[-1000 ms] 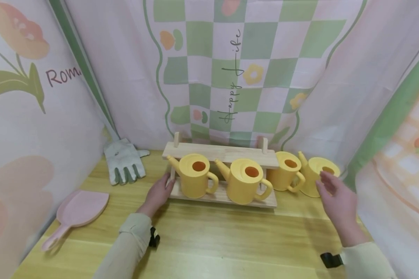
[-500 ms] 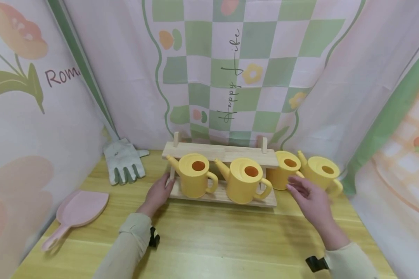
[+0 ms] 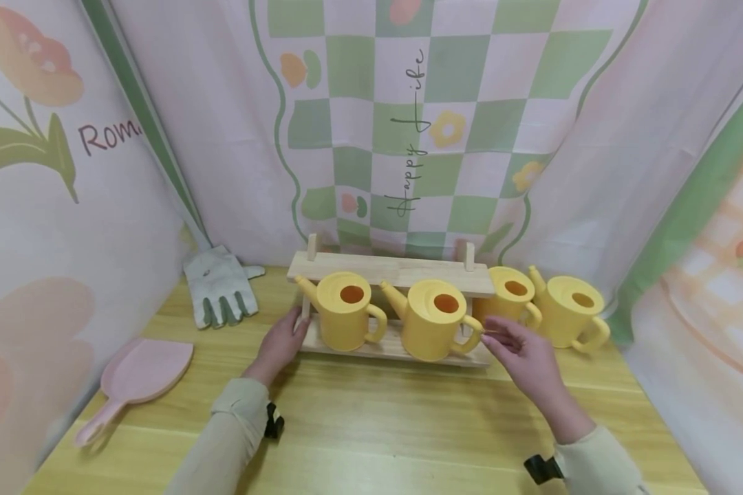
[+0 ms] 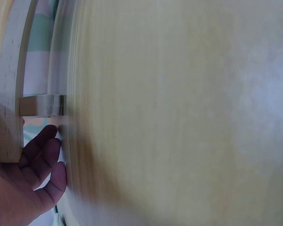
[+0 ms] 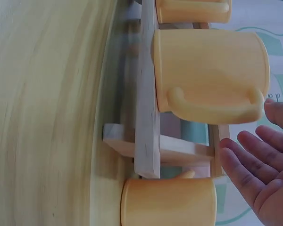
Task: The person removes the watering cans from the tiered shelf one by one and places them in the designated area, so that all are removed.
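Note:
A small two-tier wooden shelf [image 3: 391, 269] stands on the table in the head view. Its lower board carries two yellow watering cans, the left can [image 3: 337, 320] and the right can [image 3: 426, 330], both spouts pointing left. My left hand [image 3: 278, 347] grips the shelf's left end; the left wrist view shows its thumb and curled fingers on either side of the board [image 4: 10, 89]. Beside the right can's handle [image 5: 212, 113] is my right hand [image 5: 264, 165], fingers loosely spread, thumb tip right at the handle's upper end. It partly hides one yellow can [image 3: 501, 292] behind it.
Another yellow watering can [image 3: 560, 309] stands at the back right, beside the partly hidden one. A grey-white glove [image 3: 219, 282] and a pink dustpan [image 3: 145, 371] lie on the table's [image 3: 371, 433] left side. Printed curtains [image 3: 223, 137] enclose the back and sides.
My right hand has moved left from the far-right watering can, past the one beside it, to the handle of the can on the shelf. My left hand has stayed at the shelf's end.

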Available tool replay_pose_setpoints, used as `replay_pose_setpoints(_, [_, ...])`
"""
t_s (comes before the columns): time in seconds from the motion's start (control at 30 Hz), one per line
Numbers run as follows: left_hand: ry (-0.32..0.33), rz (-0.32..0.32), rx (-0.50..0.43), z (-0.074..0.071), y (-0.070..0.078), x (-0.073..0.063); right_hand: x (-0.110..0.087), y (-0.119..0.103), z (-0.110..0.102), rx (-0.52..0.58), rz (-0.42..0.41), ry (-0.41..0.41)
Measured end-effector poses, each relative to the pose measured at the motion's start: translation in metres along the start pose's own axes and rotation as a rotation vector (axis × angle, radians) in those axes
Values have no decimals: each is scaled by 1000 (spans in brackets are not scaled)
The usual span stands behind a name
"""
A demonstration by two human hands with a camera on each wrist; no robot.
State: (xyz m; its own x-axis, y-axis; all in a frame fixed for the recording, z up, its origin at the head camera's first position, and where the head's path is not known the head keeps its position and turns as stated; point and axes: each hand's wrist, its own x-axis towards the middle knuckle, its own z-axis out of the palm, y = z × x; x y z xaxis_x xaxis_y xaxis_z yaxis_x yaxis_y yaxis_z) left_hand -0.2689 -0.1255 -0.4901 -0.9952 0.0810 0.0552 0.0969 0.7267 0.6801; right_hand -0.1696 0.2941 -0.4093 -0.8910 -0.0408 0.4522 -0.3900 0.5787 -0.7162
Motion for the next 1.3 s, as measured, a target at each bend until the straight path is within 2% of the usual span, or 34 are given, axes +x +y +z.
replay_pose_setpoints(0.1, [0,-3,1,0,0,0,0,-1,4,-5,8,-13])
replay_pose_setpoints(0.33, [-5,-16,0,0,0,1,1,1,10,-106,35,-25])
replay_pose_setpoints(0.7, [0,-13,-3,-1,3,0,3,5,15,-146,39,-27])
replay_pose_setpoints(1.0, [2,-13,7,-1,3,0,2,3,16,-110,71,-46])
replay_pose_setpoints(1.3, [-4,-16,0,-1,2,0,-4,2,15,-89,39,-31])
